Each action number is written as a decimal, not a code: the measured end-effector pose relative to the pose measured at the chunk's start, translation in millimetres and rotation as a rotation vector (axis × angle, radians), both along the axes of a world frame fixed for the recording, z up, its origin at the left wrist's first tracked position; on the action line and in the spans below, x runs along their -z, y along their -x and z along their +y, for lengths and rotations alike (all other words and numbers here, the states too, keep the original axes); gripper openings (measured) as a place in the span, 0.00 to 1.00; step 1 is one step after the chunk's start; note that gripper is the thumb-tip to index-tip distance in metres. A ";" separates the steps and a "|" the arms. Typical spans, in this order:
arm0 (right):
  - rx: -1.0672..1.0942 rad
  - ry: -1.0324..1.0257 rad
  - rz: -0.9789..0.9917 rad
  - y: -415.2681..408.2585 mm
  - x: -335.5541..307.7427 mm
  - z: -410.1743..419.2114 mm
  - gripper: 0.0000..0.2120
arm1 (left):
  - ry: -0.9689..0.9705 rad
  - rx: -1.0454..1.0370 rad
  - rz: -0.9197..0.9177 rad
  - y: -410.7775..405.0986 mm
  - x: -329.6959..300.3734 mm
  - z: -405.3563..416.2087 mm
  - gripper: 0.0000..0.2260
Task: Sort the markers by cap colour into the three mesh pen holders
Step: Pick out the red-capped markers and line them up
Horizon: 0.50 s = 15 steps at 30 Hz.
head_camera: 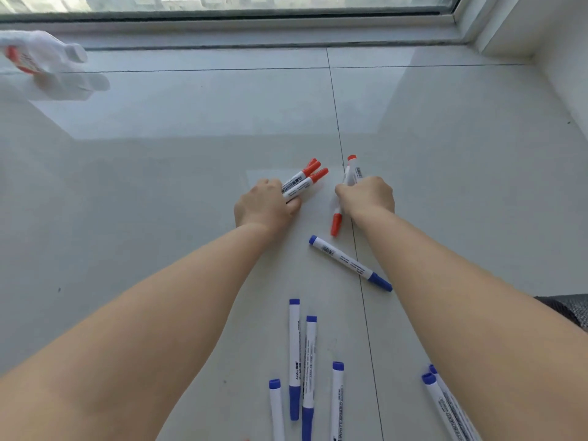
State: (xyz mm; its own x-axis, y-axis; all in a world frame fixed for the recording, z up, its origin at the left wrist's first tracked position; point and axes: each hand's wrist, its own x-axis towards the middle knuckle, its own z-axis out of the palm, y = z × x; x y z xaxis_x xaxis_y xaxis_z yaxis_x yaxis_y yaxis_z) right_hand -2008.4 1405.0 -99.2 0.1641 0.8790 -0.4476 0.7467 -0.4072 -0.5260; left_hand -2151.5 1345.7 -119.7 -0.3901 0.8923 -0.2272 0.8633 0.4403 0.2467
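— What's in each grip?
— Left hand [265, 203] clutches three red-capped markers [304, 181]; right hand [366, 195] closes on what looks like two more [350, 173].
— Progress?
— Early, I'd judge: blue-capped markers [350, 263] lie loose on the floor [159, 186], no holders visible.

Tiled room floor [159, 186] beside window [222, 4]

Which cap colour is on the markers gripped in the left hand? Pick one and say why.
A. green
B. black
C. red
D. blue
C: the left hand grips a bunch of red-capped markers, their red caps sticking out past the fingers; the blue-capped markers lie loose on the floor nearer the person.
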 end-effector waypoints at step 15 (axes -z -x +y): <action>0.121 0.115 0.664 -25.7 -76.0 -135.7 0.07 | -0.189 -0.319 -0.664 -8.4 -74.0 -145.5 0.05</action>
